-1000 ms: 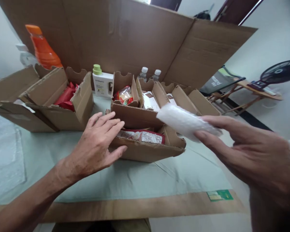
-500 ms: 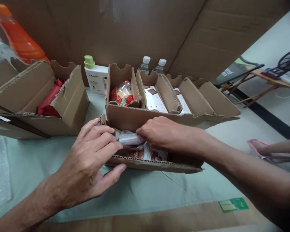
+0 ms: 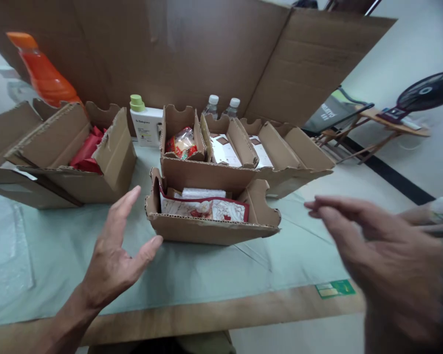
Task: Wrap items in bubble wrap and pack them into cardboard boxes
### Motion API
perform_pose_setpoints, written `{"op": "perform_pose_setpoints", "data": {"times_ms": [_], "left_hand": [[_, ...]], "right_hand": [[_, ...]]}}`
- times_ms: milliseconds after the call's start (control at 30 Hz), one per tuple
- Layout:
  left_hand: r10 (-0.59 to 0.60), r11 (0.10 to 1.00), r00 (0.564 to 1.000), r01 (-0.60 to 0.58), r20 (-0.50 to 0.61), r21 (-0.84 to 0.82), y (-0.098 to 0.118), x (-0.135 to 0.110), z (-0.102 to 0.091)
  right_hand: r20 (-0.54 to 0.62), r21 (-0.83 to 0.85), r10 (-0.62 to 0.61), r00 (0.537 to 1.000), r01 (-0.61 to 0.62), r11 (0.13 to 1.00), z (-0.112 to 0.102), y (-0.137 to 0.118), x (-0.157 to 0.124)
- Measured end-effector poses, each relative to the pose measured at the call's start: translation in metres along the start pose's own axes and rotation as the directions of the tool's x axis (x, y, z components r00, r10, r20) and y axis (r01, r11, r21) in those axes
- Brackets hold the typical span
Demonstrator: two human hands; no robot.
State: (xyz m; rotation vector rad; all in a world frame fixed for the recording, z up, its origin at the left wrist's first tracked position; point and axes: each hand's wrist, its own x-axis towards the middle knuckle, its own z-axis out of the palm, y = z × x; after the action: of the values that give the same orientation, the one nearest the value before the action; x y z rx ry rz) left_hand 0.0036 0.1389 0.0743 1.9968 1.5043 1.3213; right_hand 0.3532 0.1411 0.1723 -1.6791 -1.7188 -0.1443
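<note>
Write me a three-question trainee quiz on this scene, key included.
1. True or false: the right hand is inside the front box.
2. Multiple choice: what colour is the cap on the white bottle?
A) red
B) green
C) blue
3. Fill in, as the wearer sees it: in the front box, the white bundle lies ___ the patterned packet.

Key:
1. False; it is out to the right.
2. B
3. behind
</note>
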Motion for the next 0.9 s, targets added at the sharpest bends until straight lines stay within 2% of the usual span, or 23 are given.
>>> {"op": "perform_pose_setpoints", "data": {"times_ms": [33,67,133,200,233,300,400,467,533,567,633,700,733,800,833,900], "left_hand": [[-0.109,0.992,0.994,0.110,0.026,-0.067,-0.007,-0.007,0.007],[-0.198,0.968,0.978,0.204,0.059,-0.143,-0.014,-0.012,0.015],[-0.295,0.900,0.945,0.324,0.141,-0.293,-0.024,-0.014,0.036],[-0.317,0.835,0.925,0.376,0.207,-0.401,-0.025,-0.013,0.054],[-0.321,0.815,0.920,0.389,0.222,-0.430,-0.023,-0.014,0.060],[-0.341,0.803,0.917,0.398,0.205,-0.445,-0.013,-0.029,0.062],[-0.423,0.807,0.892,0.451,0.159,-0.382,-0.001,-0.081,0.037],[-0.532,0.784,0.836,0.546,0.134,-0.294,-0.001,-0.120,0.007],[-0.618,0.754,0.783,0.616,0.074,-0.227,-0.006,-0.141,-0.025],[-0.624,0.756,0.781,0.612,0.028,-0.233,-0.008,-0.140,-0.037],[-0.564,0.789,0.825,0.528,-0.030,-0.314,-0.009,-0.117,-0.050],[-0.490,0.822,0.865,0.417,-0.109,-0.387,-0.004,-0.081,-0.043],[-0.449,0.829,0.889,0.378,-0.088,-0.412,0.002,-0.064,-0.034],[-0.333,0.843,0.943,0.299,0.002,-0.447,0.017,-0.047,-0.014],[-0.285,0.853,0.958,0.270,0.035,-0.446,0.025,-0.047,-0.006],[-0.249,0.861,0.963,0.269,0.102,-0.431,0.038,-0.064,0.002]], "right_hand": [[0.019,0.116,0.012,1.000,-0.014,0.993,0.010,0.010,-0.015],[0.104,0.228,0.009,0.995,-0.033,0.973,0.025,0.017,-0.029],[0.271,0.375,-0.013,0.962,-0.093,0.922,0.063,0.023,-0.049],[0.297,0.458,0.022,0.955,-0.163,0.874,0.095,0.018,-0.066],[0.276,0.484,0.057,0.960,-0.190,0.854,0.105,0.014,-0.075],[0.225,0.514,0.120,0.967,-0.222,0.828,0.109,0.005,-0.096],[0.178,0.541,0.112,0.978,-0.192,0.819,0.091,-0.012,-0.132],[0.193,0.575,0.027,0.981,-0.135,0.807,0.081,-0.030,-0.145],[0.233,0.620,-0.093,0.968,-0.074,0.781,0.081,-0.052,-0.140],[0.248,0.642,-0.146,0.958,-0.049,0.765,0.084,-0.062,-0.130],[0.236,0.672,-0.194,0.952,-0.016,0.740,0.094,-0.076,-0.103],[0.202,0.666,-0.153,0.967,-0.021,0.746,0.101,-0.075,-0.083],[0.191,0.648,-0.105,0.976,-0.045,0.760,0.100,-0.069,-0.079],[0.158,0.600,0.017,0.987,-0.109,0.793,0.089,-0.051,-0.089],[0.143,0.574,0.076,0.987,-0.146,0.806,0.079,-0.041,-0.101],[0.117,0.521,0.157,0.981,-0.195,0.831,0.059,-0.029,-0.130]]}}
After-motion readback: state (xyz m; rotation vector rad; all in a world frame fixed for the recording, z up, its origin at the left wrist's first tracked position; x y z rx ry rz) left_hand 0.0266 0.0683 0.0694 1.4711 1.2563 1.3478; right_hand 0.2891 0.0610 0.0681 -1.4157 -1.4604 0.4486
